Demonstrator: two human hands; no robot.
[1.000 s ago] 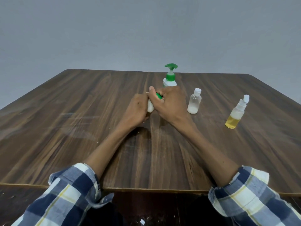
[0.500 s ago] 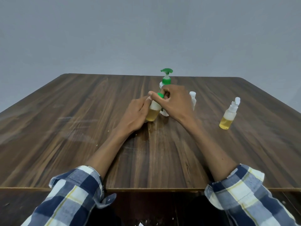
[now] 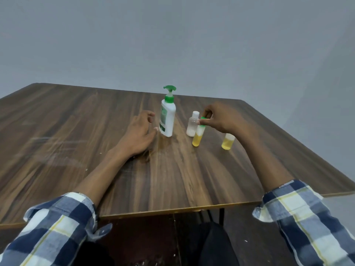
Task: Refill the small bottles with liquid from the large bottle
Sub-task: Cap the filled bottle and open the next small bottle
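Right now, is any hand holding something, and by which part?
The right hand pinches the small yellow-liquid bottle by its green cap, fingertips at the top. The left hand holds nothing; it lies open beside the large pump bottle.

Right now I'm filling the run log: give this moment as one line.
right hand: fingers pinch green-capped bottle by cap | left hand: open beside pump bottle | clear bottle: capped, untouched
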